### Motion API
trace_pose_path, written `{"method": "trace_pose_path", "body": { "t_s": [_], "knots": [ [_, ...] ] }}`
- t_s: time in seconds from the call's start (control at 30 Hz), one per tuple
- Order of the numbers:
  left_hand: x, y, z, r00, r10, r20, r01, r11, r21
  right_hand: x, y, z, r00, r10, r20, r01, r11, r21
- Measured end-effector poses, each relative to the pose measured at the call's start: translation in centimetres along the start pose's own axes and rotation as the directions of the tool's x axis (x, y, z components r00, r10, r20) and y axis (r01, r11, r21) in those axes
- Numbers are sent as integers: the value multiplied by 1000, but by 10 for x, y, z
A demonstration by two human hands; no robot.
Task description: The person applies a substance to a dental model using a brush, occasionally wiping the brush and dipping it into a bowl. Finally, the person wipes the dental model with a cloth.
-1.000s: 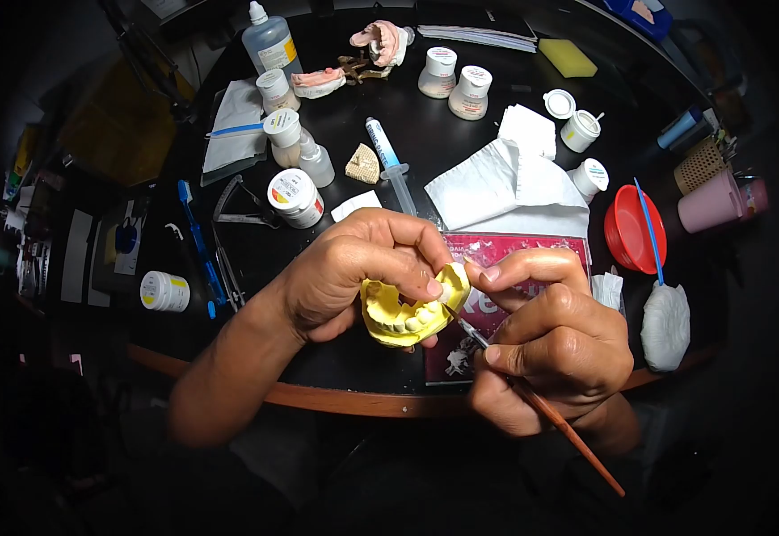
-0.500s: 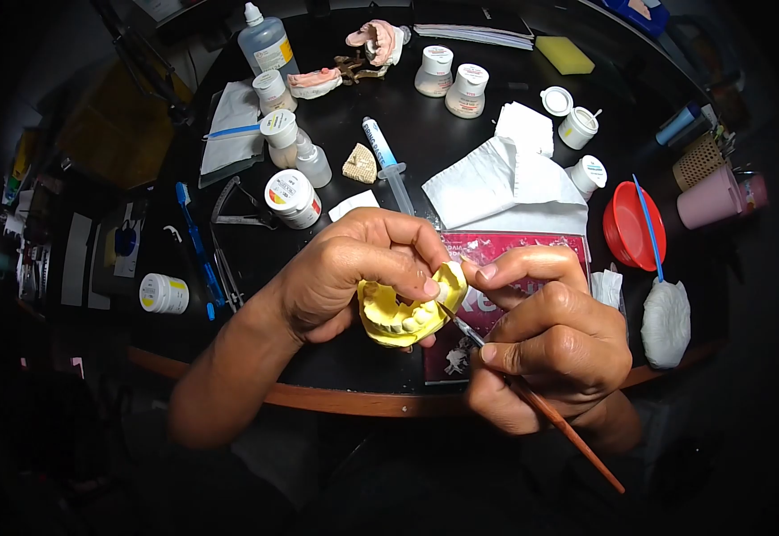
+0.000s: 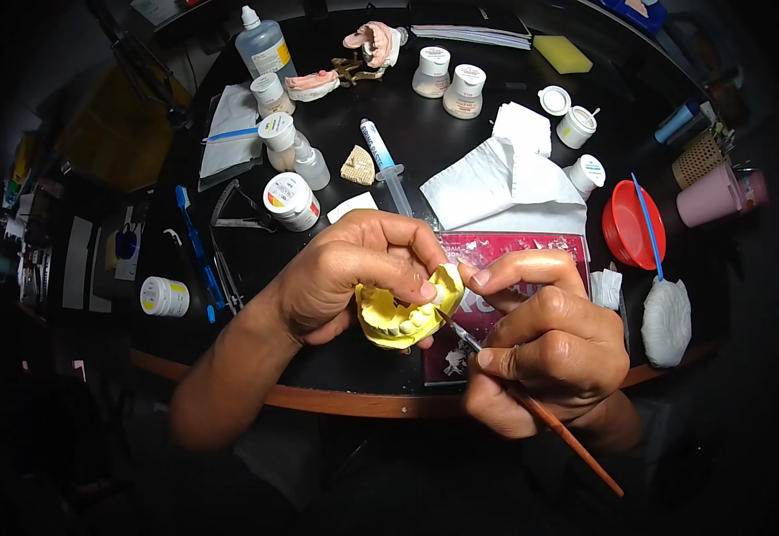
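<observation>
My left hand (image 3: 345, 272) grips a yellow dental model (image 3: 387, 330), thumb pressed on the tooth row at its right side and fingers behind. Several carved teeth line the near edge of the arch. A slim brush (image 3: 572, 439) with a reddish-brown wooden handle and metal ferrule is pinched in my right hand (image 3: 555, 344). Its dark pointed tip meets the model at the teeth just below my left thumb. My right index finger reaches over to the model's right end. Beneath both hands lies a dark red printed slab (image 3: 519, 246) with white smears.
White tissue (image 3: 501, 188) lies behind the slab, beside a syringe (image 3: 378, 147). Jars, including a white-lidded one (image 3: 291, 201), stand at left. A red bowl (image 3: 626, 223) and a blue-handled stick (image 3: 648, 223) are at right. A pink-and-white model on an articulator (image 3: 376, 45) sits at the back.
The brush tip has shifted slightly down and left along the teeth. The model has tilted a little; both hands keep their hold.
</observation>
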State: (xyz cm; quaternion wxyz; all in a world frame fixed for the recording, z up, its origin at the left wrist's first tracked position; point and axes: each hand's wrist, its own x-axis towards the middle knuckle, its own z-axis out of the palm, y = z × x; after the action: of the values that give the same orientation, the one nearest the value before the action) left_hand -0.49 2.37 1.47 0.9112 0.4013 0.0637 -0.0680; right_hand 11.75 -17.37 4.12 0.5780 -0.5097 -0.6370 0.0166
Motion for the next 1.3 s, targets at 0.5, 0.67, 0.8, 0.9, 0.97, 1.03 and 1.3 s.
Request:
{"method": "trace_pose_path", "body": {
  "t_s": [0.5,0.67,0.8,0.9,0.97,1.03,1.3],
  "knots": [
    [0,0,-1,1000,7,28,-6,1000,-10,-2,-1,-6,998,24,52,-26,999,39],
    [-2,13,-2,995,54,-81,-41,987,156,-1,-10,-27,988,136,66,-136,991,-9],
    [-2,12,-8,981,165,-103,-153,981,121,-30,0,-26,974,228,0,-227,971,-72],
    [-3,14,-4,974,203,-100,-184,968,170,-44,2,-6,960,281,-18,-280,948,-148],
    [-2,11,-4,973,211,-95,-191,964,183,-49,6,1,941,339,3,-330,918,-221],
    [-1,9,-6,965,239,-106,-210,951,227,-51,11,3,939,344,24,-331,920,-210],
    [-3,12,1,971,217,-99,-183,944,276,-50,12,7,931,363,34,-344,906,-247]
  ]
}}
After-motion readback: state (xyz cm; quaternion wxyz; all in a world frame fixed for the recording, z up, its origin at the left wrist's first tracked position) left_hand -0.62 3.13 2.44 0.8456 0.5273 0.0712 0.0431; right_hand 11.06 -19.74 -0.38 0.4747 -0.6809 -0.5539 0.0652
